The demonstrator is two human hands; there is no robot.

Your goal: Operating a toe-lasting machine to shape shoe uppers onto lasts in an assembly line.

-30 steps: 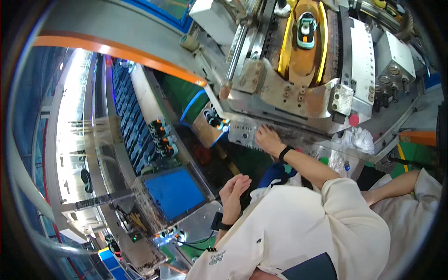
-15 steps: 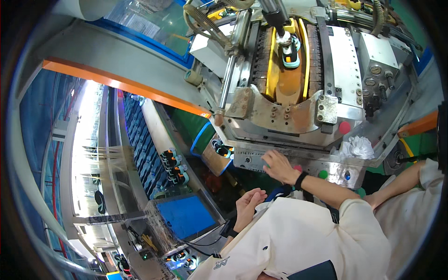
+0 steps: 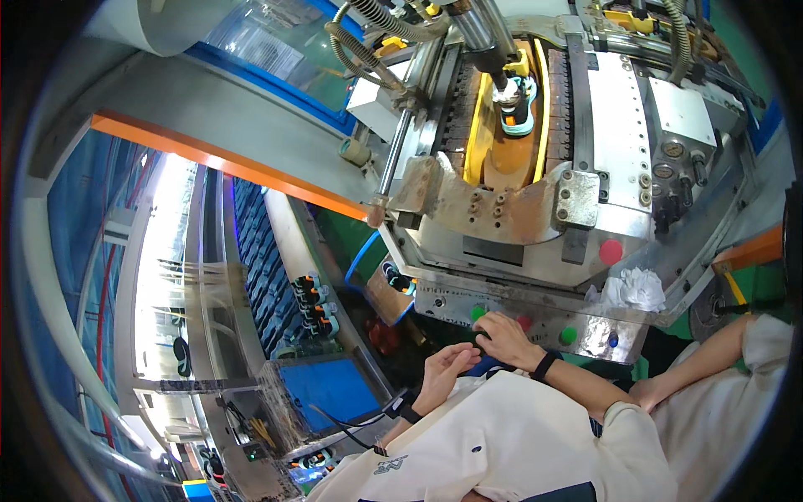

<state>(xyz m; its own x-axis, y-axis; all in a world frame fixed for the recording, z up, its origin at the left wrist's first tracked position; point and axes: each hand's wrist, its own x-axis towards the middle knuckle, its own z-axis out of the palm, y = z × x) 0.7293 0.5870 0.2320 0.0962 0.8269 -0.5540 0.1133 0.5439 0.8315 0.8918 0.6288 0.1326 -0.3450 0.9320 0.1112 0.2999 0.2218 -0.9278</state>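
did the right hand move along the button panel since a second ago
Cannot tell: the head camera itself shifted. The right hand rests on the machine's button panel near the green button, as before.

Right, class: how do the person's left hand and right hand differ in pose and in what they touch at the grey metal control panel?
The right hand rests on the grey metal control panel, beside a round green button. The left hand is held short of the panel and touches nothing. The right hand's fingers curl down onto the panel, while the left hand's fingers are loosely spread and point upward. Both hands have a black band at the wrist.
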